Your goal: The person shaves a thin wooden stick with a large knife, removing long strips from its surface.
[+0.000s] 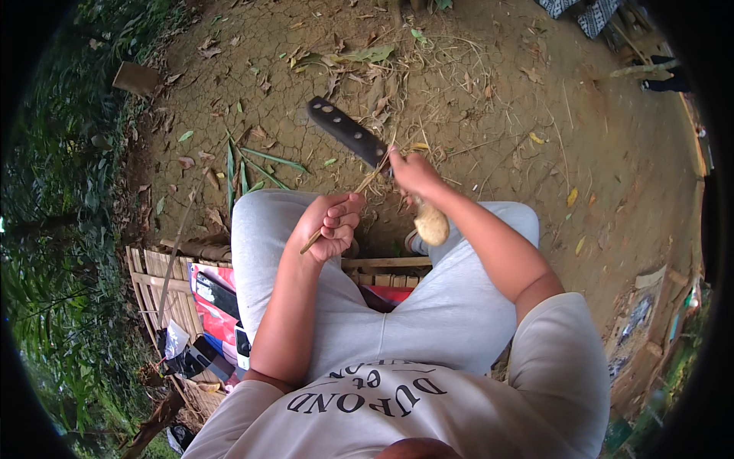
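Closed around a thin brown stick [371, 180] is my left hand [330, 227], above my left thigh. The stick slants up and to the right from the fist. My right hand [417, 177] grips a large knife [348, 133] with a broad dark blade marked by pale round spots. Its blade points to the far left, and the knob-like light wooden handle end sticks out below my hand. Near the right hand's fingertips, the stick's far part meets the blade; whether they touch I cannot tell.
Cracked bare earth [489, 115] with dry leaves and fibres lies ahead. Long green leaf strips [232, 174] lie near my left knee. Left of me, a bamboo bench [157, 279] bears dark phones and a red sheet. Dense plants [61, 191] border the left; a wooden frame [646, 329] stands right.
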Demonstrator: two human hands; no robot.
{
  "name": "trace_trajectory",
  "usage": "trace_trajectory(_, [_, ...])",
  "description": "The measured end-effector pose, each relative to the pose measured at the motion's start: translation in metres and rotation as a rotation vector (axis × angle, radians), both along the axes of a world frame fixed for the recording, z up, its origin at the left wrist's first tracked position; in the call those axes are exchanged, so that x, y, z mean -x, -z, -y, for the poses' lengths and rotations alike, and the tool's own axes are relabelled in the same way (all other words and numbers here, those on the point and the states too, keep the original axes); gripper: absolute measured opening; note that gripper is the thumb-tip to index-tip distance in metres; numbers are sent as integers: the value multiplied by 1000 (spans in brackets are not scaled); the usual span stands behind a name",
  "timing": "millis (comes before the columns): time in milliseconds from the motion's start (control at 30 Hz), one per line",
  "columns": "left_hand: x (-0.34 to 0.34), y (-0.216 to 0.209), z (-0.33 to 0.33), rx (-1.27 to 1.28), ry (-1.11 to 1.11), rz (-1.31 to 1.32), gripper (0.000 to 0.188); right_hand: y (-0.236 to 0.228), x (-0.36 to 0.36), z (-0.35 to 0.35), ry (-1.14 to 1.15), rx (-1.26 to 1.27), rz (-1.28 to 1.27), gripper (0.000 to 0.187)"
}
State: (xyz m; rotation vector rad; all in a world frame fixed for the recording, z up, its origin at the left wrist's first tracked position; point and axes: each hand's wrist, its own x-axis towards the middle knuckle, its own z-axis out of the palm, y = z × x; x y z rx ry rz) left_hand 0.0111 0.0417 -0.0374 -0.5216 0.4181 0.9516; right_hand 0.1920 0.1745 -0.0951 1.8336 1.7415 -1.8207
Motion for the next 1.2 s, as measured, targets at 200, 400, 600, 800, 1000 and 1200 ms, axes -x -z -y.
trace_trajectory(200, [-4, -7, -1, 28, 10, -61, 24, 3, -19, -9, 54, -73, 142, 65])
trace_trajectory(400, [-7, -8, 1, 91, 13, -202, 24, -24, -3, 17, -87, -37, 69, 70])
trace_trajectory(600, [-4, -3, 1, 57, 16, -184, 33, -5, -23, -9, -2, -83, 137, 70])
trace_trajectory(800, [-7, -3, 4, 64, -19, -149, 28, -31, -5, 25, -86, 4, 13, 77])
trace_trajectory(1000, [-9, -5, 0, 92, -2, -213, 18, -8, -17, -2, 2, -7, 70, 72])
trace_trajectory(1200, [-21, -5, 5, 49, 29, -255, 27, -35, -13, 30, -164, 17, -21, 77])
